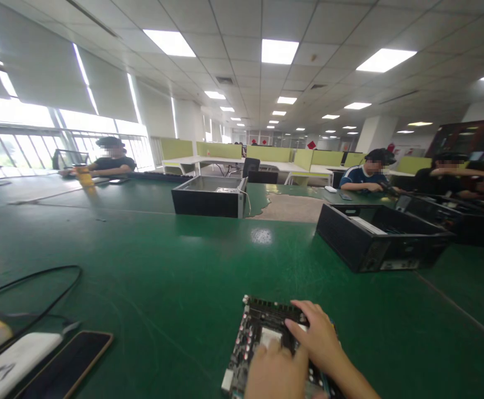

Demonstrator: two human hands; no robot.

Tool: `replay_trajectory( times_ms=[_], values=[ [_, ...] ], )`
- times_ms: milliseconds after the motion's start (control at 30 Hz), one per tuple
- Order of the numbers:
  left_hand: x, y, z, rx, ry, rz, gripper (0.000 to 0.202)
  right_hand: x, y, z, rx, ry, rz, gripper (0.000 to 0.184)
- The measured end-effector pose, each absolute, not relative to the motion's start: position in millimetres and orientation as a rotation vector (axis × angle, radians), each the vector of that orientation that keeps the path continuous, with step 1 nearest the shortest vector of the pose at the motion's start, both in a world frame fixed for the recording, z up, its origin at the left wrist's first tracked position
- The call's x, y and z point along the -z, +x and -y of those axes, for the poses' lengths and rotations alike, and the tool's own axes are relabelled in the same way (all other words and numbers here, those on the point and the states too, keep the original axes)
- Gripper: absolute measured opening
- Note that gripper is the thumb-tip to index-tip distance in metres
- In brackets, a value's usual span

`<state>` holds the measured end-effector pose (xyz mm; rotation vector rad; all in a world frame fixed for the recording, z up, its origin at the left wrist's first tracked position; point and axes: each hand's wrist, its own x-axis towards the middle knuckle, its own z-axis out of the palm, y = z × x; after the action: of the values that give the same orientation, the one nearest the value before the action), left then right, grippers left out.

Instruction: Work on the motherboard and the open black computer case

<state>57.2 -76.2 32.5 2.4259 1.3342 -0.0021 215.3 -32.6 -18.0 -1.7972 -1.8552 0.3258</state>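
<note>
A computer motherboard (255, 328) lies flat on the green table (162, 277) at the bottom centre, and both my hands are on it. My left hand (275, 370) covers the near part of the board. Its fingers are curled down by a pale square socket (270, 336), and what they press or hold is hidden. My right hand (317, 339) rests on the board's right side, with the fingers stretched toward the left and the thumb apart. Nothing shows in it.
A dark phone (67, 361), a white power bank (12, 363) and a black cable (37, 285) lie at the near left. Two open black computer cases stand further back, one in the middle (209, 200) and one to the right (381, 237). Other people sit along the far edge, with a yellow cup (83, 176) by the left one.
</note>
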Motion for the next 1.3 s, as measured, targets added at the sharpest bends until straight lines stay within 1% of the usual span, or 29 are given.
replay_trajectory(
  times_ms=[100,167,233,367,567,900,1300],
  values=[
    [-55.4,31.1,42.4,-0.413,2.383,-1.501,0.046,14.4,215.6,34.1,-0.338,-1.733,1.864,0.037],
    [-53.3,13.2,18.7,-0.517,2.344,-1.578,0.048,12.3,214.4,33.7,-0.364,-1.701,1.855,0.036],
    [-42.2,0.3,-0.4,-0.478,2.304,-1.568,0.048,11.3,213.6,32.6,-0.402,-1.687,1.824,0.035],
    [-22.9,-10.6,-16.1,-0.428,2.282,-1.471,0.032,11.5,214.6,29.5,-0.467,-1.664,1.770,0.030],
    [-29.3,-15.6,-15.0,-0.368,2.270,-1.514,0.023,9.0,215.0,26.3,-0.531,-1.637,1.821,0.029],
    [-35.6,-16.1,-15.3,-0.352,2.237,-1.529,0.024,10.1,216.3,27.7,-0.548,-1.554,1.815,0.025],
    [-38.5,-17.7,-13.3,-0.377,2.238,-1.507,0.021,9.9,215.4,27.1,-0.540,-1.564,1.814,0.025]
  ],
)
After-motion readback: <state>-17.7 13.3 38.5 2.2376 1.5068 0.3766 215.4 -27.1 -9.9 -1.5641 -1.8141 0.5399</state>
